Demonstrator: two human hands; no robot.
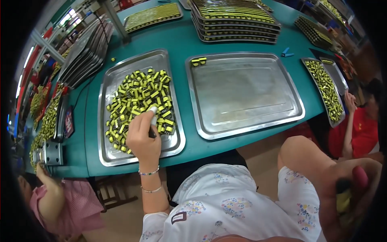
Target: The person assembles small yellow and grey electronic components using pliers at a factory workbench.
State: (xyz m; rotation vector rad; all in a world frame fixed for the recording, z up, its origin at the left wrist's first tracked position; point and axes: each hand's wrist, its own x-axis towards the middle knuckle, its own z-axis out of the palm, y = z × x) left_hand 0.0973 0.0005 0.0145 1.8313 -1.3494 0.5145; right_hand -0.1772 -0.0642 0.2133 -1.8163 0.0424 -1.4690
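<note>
My left hand [144,135] is over the near part of a heap of small yellow-and-black transformers [137,97] in the left metal tray [102,149]. Its fingers are bent together, with a white cover on one fingertip; what they pinch is hidden. The right metal tray [250,97] holds only a few transformers [198,61], set in its far left corner. At the right rim my bent right arm brings my right hand [365,175] close to the camera. It looks closed on a blurred yellow-and-black part [343,197], beside a pink-red tip.
Stacked trays of lined-up transformers [238,24] stand at the back of the green table [185,167]. Another filled tray [153,18] lies far left, near leaning trays [86,52]. Blue nippers [287,53] lie right. Co-workers sit on both sides, a red-shirted person [365,129] at right.
</note>
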